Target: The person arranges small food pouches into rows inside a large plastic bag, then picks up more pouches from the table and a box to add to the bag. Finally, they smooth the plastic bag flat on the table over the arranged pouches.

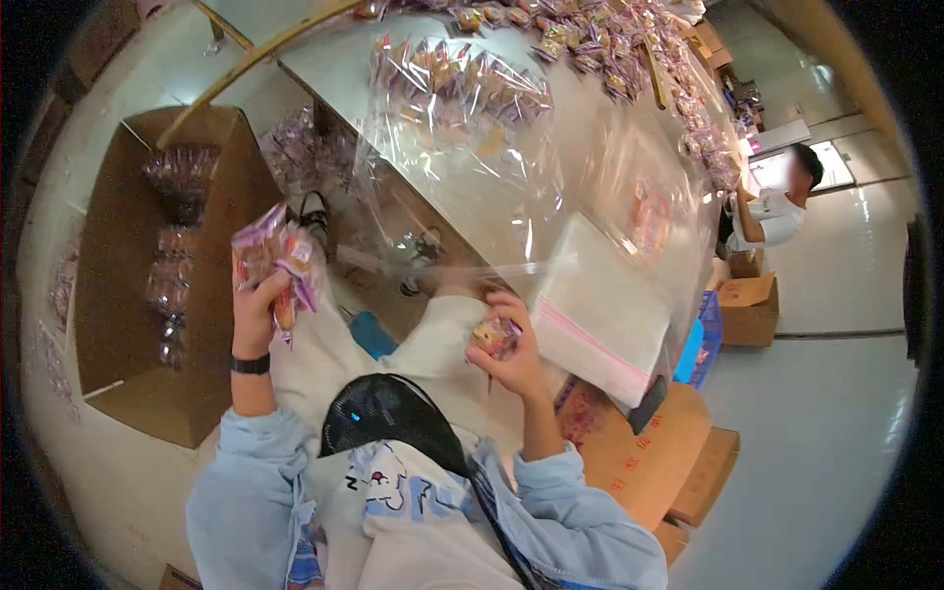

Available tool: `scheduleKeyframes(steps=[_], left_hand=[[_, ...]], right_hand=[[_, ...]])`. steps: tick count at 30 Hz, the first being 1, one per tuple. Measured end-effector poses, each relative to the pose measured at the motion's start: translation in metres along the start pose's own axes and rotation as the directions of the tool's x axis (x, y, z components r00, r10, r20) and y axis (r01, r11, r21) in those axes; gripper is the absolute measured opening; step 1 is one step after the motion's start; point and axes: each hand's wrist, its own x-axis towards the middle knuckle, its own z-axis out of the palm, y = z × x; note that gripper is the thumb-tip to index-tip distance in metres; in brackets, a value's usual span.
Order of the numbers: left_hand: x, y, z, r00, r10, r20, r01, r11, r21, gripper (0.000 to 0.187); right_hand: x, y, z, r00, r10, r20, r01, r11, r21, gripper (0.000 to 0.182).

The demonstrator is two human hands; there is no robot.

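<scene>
My left hand (254, 320), with a dark band on the wrist, is closed around several purple-and-clear wrapped snack packets (265, 244). It is raised beside a tall open cardboard box (123, 354). Over my lap, my right hand (523, 366) has its fingers curled round a small wrapped snack packet (495, 337). A large clear plastic bag (457, 138) lies on the table beyond, with rows of packets in its far end. Close to my right hand is a stack of flat clear bags (600, 305) with a pink edge.
Loose packets (600, 49) are heaped along the table's far side. Bags of packets (187, 246) sit inside the left box. More cardboard boxes (639, 452) and a blue crate (706, 344) stand at right. Another person (777, 211) is at the far right.
</scene>
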Motion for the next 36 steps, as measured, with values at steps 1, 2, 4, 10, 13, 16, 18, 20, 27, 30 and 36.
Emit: scheduleKeyframes(steps=[1,2,4,10,13,16,18,20,27,30,36], left_hand=[[-0.003,0.003,-0.011,0.997,-0.002,-0.077,0.006,0.998,0.057,0.053],[-0.003,0.001,-0.022,0.997,0.014,-0.08,-0.001,0.987,0.158,0.051],[-0.002,-0.005,-0.042,0.996,0.048,-0.075,-0.019,0.934,0.356,0.047],[0.01,0.009,-0.052,0.965,-0.028,0.26,-0.253,0.153,0.955,0.058],[0.014,0.009,-0.024,0.973,-0.149,0.175,-0.187,-0.077,0.979,0.053],[0.023,-0.006,-0.011,0.962,-0.202,0.186,-0.226,-0.196,0.954,0.051],[0.03,-0.009,-0.011,0.948,-0.253,0.192,-0.246,-0.206,0.947,0.053],[0.032,-0.013,-0.009,0.941,-0.271,0.203,-0.269,-0.234,0.934,0.057],[0.003,-0.027,0.004,0.974,-0.075,0.214,-0.227,-0.302,0.926,0.076],[0.006,-0.027,0.009,0.983,-0.053,0.176,-0.183,-0.215,0.959,0.071],[0.014,-0.021,0.024,0.983,0.048,0.176,-0.163,-0.194,0.967,0.057]], right_hand=[[-0.009,0.011,0.0,1.0,0.019,0.004,-0.019,1.0,0.011,0.055],[-0.018,0.025,0.001,0.999,0.04,0.007,-0.04,0.999,0.022,0.055],[-0.039,0.054,0.004,0.994,0.109,0.003,-0.109,0.993,0.049,0.054],[-0.048,0.083,0.017,0.94,0.321,-0.116,-0.277,0.916,0.289,0.053],[-0.038,0.076,0.021,0.941,0.323,-0.105,-0.286,0.921,0.265,0.053],[-0.035,0.081,0.028,0.947,0.295,-0.126,-0.252,0.928,0.276,0.053],[-0.035,0.085,0.031,0.951,0.273,-0.142,-0.233,0.94,0.248,0.054],[-0.035,0.078,0.032,0.938,0.31,-0.152,-0.262,0.926,0.272,0.054],[-0.037,0.077,0.036,0.914,0.36,-0.188,-0.304,0.913,0.272,0.055],[-0.032,0.071,0.038,0.911,0.368,-0.187,-0.298,0.9,0.317,0.055],[-0.022,0.067,0.041,0.916,0.35,-0.196,-0.273,0.902,0.335,0.055]])
